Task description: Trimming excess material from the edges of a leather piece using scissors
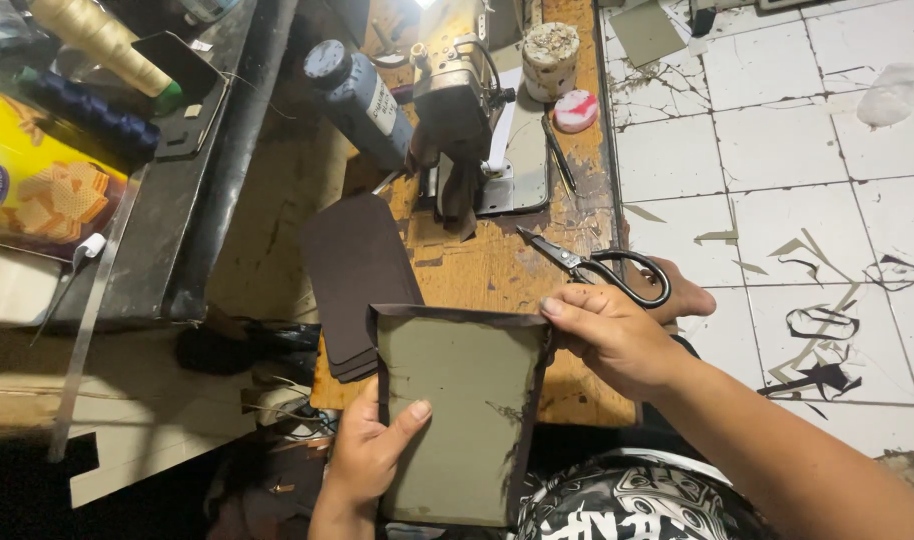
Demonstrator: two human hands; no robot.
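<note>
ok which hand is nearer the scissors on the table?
Right. The right hand grips the top right corner of the olive panel just below the scissors, not touching them. The left hand holds the panel's lower left edge, much farther away.

Matt olive board panel (457, 410) with folded dark leather-like edging sitting between both thumbs, smooth dark brown matt pieces (357, 270) lying just beyond the grip, scuffed, paint-worn wooden table (497, 270) showing beneath, glossy metal scissors (597, 268) gleaming beside the right hand's (612, 335) knuckles
</note>
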